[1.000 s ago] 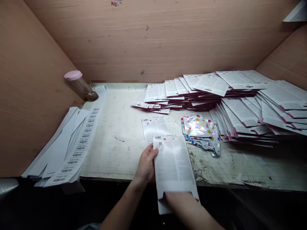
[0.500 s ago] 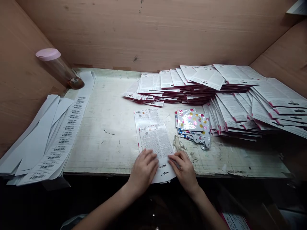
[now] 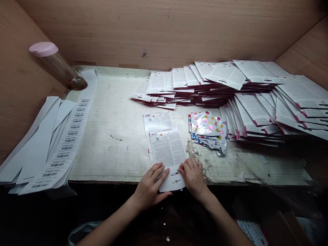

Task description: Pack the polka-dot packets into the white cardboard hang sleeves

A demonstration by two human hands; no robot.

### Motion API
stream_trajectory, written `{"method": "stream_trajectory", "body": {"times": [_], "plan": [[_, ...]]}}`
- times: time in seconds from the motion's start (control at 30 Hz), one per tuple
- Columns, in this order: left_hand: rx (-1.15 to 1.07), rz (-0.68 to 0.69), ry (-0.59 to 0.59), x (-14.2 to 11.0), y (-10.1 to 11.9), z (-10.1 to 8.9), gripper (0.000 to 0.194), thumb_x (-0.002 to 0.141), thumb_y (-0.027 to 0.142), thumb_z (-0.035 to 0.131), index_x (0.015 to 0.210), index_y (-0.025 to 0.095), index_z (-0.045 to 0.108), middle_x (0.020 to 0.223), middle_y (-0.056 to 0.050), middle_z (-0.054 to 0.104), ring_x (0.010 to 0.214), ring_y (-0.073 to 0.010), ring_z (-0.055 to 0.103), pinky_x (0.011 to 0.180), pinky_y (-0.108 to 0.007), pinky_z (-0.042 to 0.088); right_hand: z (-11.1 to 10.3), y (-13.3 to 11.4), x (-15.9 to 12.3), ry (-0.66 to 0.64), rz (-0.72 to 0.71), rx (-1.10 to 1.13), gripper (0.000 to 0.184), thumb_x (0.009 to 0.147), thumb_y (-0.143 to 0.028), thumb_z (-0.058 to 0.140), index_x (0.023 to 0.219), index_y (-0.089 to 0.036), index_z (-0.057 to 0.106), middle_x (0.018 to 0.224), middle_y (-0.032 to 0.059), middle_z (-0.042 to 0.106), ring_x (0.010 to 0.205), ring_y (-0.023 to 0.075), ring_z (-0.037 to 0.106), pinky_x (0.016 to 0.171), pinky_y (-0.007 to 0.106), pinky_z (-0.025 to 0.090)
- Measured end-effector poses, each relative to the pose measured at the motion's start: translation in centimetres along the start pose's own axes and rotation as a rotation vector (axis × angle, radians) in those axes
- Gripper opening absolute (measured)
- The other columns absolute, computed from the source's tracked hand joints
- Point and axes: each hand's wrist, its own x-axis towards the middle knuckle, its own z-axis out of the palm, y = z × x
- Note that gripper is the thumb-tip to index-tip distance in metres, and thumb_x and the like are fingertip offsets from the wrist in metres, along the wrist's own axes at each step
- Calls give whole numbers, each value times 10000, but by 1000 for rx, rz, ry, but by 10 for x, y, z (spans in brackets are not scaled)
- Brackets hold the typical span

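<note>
Well, on the worn workbench, a printed backing card lies just left of the foil pouches, its long axis running away from the person. The left hand rests open on its punched near end; the right hand, curled at the edge, may or may not pinch.
</note>
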Motion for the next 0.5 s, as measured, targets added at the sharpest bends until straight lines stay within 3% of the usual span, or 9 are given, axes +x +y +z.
{"method": "stream_trajectory", "body": {"times": [0.23, 0.5], "plan": [[-21, -7, 24, -2, -3, 2, 829, 783, 467, 699, 1490, 241, 329, 1323, -174, 575, 1277, -391, 484, 1057, -550, 424, -7, 2, -6, 52, 29, 156, 135, 966, -212, 466, 959, -209, 601, 848, 43, 587, 839, 208, 524, 784, 359, 351], [-45, -6, 43, -1, -2, 4, 807, 783, 470, 697, 1476, 223, 364, 1326, -172, 572, 1289, -391, 470, 1068, -551, 414, -2, -1, 2, 8, 10, 40, 203, 967, -212, 454, 803, -175, 568, 802, 42, 564, 804, 205, 504, 753, 343, 318]]}}
